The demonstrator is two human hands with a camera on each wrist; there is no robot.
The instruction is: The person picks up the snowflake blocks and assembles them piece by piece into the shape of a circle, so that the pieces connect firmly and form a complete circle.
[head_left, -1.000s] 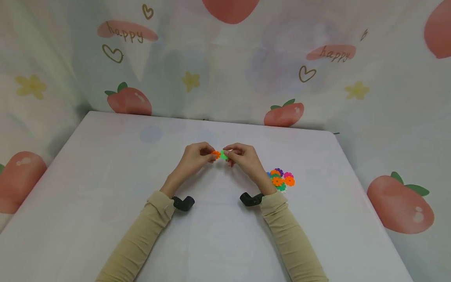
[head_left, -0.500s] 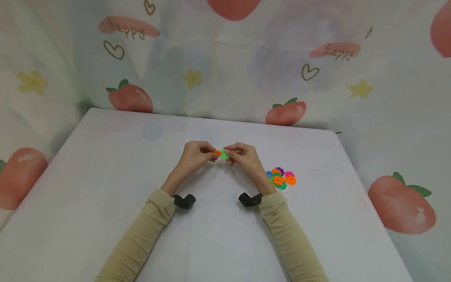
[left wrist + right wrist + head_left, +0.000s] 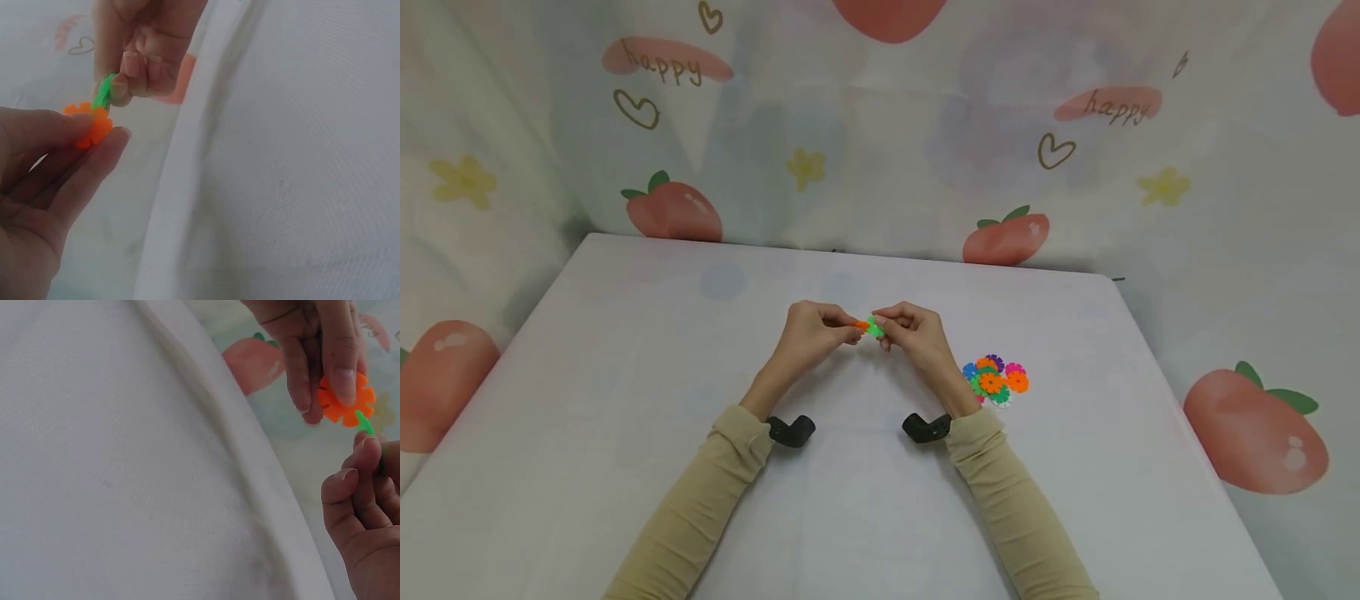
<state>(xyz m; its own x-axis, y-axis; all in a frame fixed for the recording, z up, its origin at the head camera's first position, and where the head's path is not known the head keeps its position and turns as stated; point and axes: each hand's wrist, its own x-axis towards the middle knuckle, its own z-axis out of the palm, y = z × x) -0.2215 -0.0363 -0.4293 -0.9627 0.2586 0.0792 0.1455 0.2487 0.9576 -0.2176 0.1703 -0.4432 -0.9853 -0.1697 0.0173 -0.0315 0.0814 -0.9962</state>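
Between thumb and fingers my left hand [image 3: 816, 333] pinches an orange notched disc [image 3: 95, 128], shaped like a snowflake building piece. Facing it, my right hand [image 3: 916, 332] pinches a green notched disc [image 3: 875, 327]. In both wrist views the green disc [image 3: 364, 423] stands edge-on to the orange one and meets its rim. Whether their slots interlock cannot be told. Both hands are held above the table, and fingers cover part of each disc.
A small heap of notched discs [image 3: 991, 383] in several colours lies on the white table [image 3: 850, 517], right of my right wrist. A patterned cloth backdrop [image 3: 880, 125] rises behind the table. Black wrist cameras [image 3: 792, 432] sit at both wrists.
The orange disc has turned from facing the head camera to nearly edge-on. The right hand has shifted slightly left, showing more of the heap. Both hands keep their pinch.
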